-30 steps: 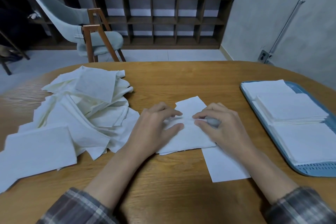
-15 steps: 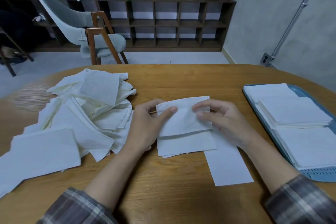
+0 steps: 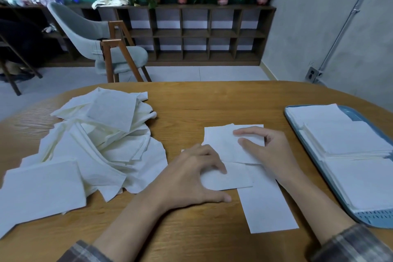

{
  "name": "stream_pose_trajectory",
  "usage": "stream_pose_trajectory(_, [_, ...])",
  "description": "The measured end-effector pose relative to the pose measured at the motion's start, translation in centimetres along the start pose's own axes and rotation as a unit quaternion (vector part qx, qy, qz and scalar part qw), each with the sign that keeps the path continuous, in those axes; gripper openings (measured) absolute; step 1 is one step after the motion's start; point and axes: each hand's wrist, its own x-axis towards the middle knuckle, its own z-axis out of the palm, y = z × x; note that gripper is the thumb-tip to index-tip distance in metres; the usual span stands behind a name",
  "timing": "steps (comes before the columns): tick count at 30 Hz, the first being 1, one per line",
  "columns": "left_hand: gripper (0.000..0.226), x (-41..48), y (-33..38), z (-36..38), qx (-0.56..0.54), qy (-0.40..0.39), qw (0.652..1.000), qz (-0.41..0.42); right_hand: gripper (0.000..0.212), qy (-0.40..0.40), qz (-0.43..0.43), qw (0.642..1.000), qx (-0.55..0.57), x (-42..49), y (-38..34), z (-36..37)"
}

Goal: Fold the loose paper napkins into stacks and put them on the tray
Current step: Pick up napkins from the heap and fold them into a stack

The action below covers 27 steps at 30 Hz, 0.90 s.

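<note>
A folded white napkin (image 3: 223,144) lies in the middle of the wooden table (image 3: 202,100). My right hand (image 3: 268,147) rests on its right half with straight fingers pointing left. My left hand (image 3: 195,174) presses flat on a second folded napkin (image 3: 229,178) just nearer to me. A long napkin strip (image 3: 268,204) lies under both, reaching toward me. A heap of loose napkins (image 3: 102,134) covers the table's left side. The blue tray (image 3: 297,132) at the right holds stacks of folded napkins (image 3: 344,136).
A flat folded napkin (image 3: 42,185) lies at the near left. Behind the table stand a grey chair (image 3: 100,36) and a dark shelf unit (image 3: 197,34) with potted plants on top. A grey wall (image 3: 329,27) is at the right.
The napkin held up in both hands half a second ago now lies flat, shifted right and farther away. My left hand has dropped onto the nearer folded napkin; my right hand lies on the farther one.
</note>
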Motion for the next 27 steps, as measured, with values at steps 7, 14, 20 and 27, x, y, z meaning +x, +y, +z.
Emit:
stream_pose_trajectory(7, [0.005, -0.1, 0.7, -0.2, -0.053, 0.038, 0.998, -0.006, 0.027, -0.024, -0.021, 0.999, -0.003, -0.1, -0.9, -0.2])
stream_pose_trajectory(14, [0.007, 0.0, 0.6, -1.6, -0.151, 0.086, 0.983, -0.056, 0.020, -0.072, -0.068, 0.995, 0.008, -0.5, -1.8, -0.2])
stream_pose_trajectory(20, [0.008, 0.0, 0.7, -1.9, -0.199, 0.178, 0.963, -0.042, 0.020, -0.149, -0.031, 0.987, 0.044, -1.7, -3.1, 0.4])
stream_pose_trajectory(27, [0.007, 0.2, 0.8, -2.4, -0.268, 0.222, 0.929, -0.128, 0.014, -0.073, 0.016, 0.992, 0.100, -2.0, -3.6, 0.6])
